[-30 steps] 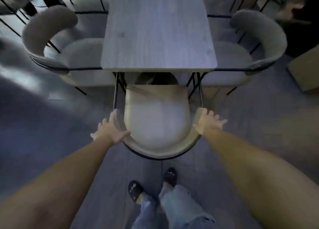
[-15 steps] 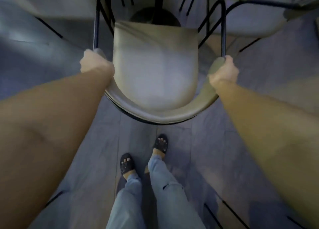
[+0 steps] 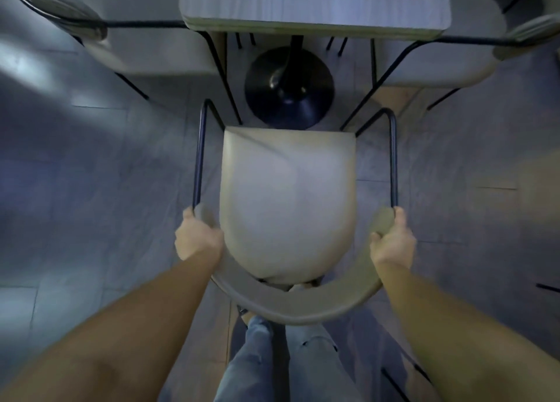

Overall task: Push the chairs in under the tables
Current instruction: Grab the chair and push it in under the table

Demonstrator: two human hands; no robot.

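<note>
Floor [image 3: 91, 165]: grey plank-pattern, seams visible. Pale glare patch on floor at left [image 3: 27, 65]. Warmer tan area at right [image 3: 539, 189]. Lighting dim, bluish overall.

Both forearms [image 3: 169, 319] are bare, with no sleeves, watch or rings showing. At the bottom centre of the frame the legs wear faded blue jeans [image 3: 257, 359], one knee ripped. Footwear is hidden.

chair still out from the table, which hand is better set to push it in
Neither clearly: the left hand and right hand grip opposite ends of the chair backrest, level with each other. The seat faces the table squarely, so push with both.
</note>
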